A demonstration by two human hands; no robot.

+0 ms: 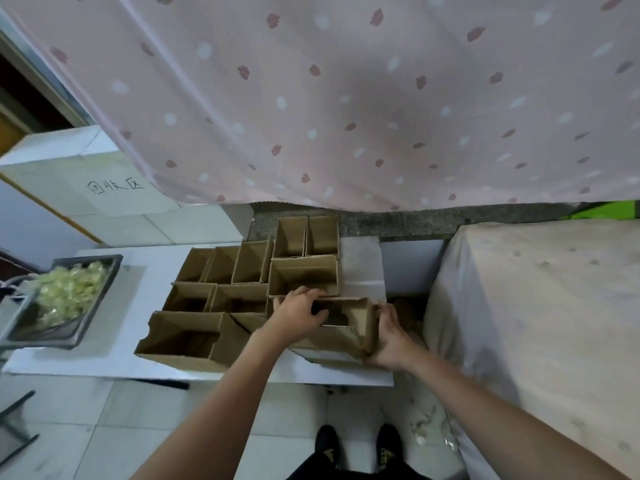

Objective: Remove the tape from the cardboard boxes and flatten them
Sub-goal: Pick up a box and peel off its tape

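Several open brown cardboard boxes (252,261) stand packed together on a low white board (104,362). The nearest right one, a small cardboard box (349,327), is held between both hands. My left hand (301,310) grips its left upper rim, fingers curled over the edge into the opening. My right hand (389,337) grips its right side and lower corner. A larger open box (187,337) with a torn flap sits at the front left. No tape is plainly visible on the held box.
A dark tray (65,299) heaped with pale crumpled tape scraps sits at the left. A white box (104,188) with handwritten characters stands behind it. A cloth-covered surface (540,306) fills the right, a pink dotted curtain (346,98) hangs behind. Scraps litter the tiled floor (426,424).
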